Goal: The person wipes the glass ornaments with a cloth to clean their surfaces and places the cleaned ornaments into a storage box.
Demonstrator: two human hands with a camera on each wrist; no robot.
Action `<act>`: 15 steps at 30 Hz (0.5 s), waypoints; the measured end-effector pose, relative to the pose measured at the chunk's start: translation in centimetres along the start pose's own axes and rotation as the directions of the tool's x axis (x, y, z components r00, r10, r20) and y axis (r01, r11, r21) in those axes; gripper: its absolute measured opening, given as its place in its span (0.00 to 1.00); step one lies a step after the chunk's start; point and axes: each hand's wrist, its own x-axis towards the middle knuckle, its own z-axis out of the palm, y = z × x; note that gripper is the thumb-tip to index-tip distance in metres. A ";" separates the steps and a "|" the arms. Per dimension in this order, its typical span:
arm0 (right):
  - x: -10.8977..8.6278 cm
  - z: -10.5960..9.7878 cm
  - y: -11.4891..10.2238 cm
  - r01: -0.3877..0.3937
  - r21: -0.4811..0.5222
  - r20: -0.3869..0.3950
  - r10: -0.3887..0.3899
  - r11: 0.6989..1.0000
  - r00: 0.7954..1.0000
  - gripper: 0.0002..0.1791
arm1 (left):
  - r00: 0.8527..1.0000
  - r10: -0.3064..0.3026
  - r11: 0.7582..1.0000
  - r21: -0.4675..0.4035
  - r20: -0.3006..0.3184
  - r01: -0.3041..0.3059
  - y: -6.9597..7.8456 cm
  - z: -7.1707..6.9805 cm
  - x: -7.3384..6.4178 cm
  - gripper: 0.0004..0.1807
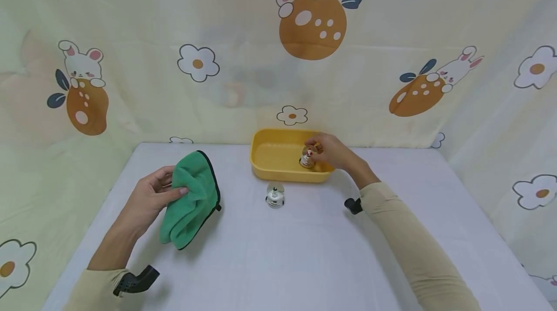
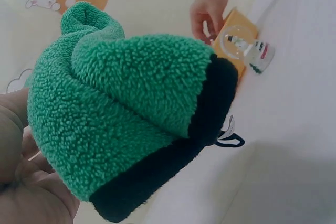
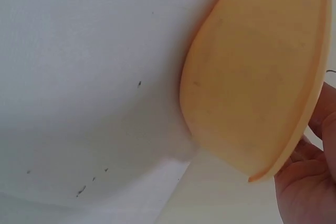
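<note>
My left hand (image 1: 148,199) holds a folded green cloth (image 1: 191,202) with black edging and a small black loop, raised over the left of the table. In the left wrist view the fluffy cloth (image 2: 121,87) covers most of the fingers. On the right, my right hand (image 1: 332,151) reaches into a yellow tray (image 1: 276,150) and grips a small snow globe (image 1: 308,156) with a red and white figure inside. The tray wall (image 3: 252,77) hides that globe in the right wrist view. A second snow globe (image 1: 275,197) with a silvery white base stands upright before the tray.
The white table (image 1: 278,253) spreads out in front, with the tray near its back edge. Behind it hangs a cream curtain (image 1: 243,21) printed with rabbits and flowers. Black camera mounts (image 1: 137,282) stick out from both wrists.
</note>
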 end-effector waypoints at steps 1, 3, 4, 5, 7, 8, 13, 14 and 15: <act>0.0 0.1 0.0 0.002 -0.015 0.005 -0.002 1.000 1.000 0.23 | 1.000 0.000 1.000 -0.008 -0.001 0.000 0.0 -0.1 0.0 0.25; 0.0 0.1 0.0 0.010 -0.053 0.010 -0.010 0.999 1.000 0.24 | 1.000 0.000 1.000 -0.018 -0.004 0.000 0.0 -0.3 -0.1 0.25; -0.1 0.1 -0.1 0.011 -0.074 0.012 -0.010 0.997 1.000 0.24 | 1.000 -0.001 1.000 -0.022 -0.004 0.001 0.0 -0.3 -0.1 0.25; -0.2 0.0 -0.2 0.013 -0.100 0.011 -0.012 0.995 1.000 0.26 | 1.000 -0.001 1.000 -0.024 -0.005 0.001 -0.1 -0.4 -0.1 0.25; -0.6 -0.1 -0.8 0.012 -0.147 0.001 -0.012 0.989 1.000 0.28 | 1.000 0.000 1.000 -0.028 -0.009 0.000 -0.1 -0.5 -0.1 0.25; -0.9 -0.2 -1.3 0.012 -0.160 -0.007 -0.013 0.987 1.000 0.29 | 1.000 0.001 1.000 -0.031 -0.011 -0.002 -0.1 -0.5 -0.1 0.24; -2.9 -0.4 -4.3 0.100 -0.101 -0.044 -0.105 0.990 0.994 0.31 | 1.000 0.012 0.996 -0.088 -0.021 -0.014 -0.1 -0.3 0.1 0.23; -3.3 -0.3 -4.8 0.133 -0.073 -0.048 -0.137 0.988 0.989 0.30 | 1.000 0.016 0.995 -0.095 -0.024 -0.019 0.0 -0.2 0.2 0.23; -3.8 -0.1 -5.3 0.159 -0.042 -0.051 -0.161 0.986 0.986 0.29 | 0.999 0.025 0.994 -0.102 -0.027 -0.027 0.0 -0.1 0.3 0.23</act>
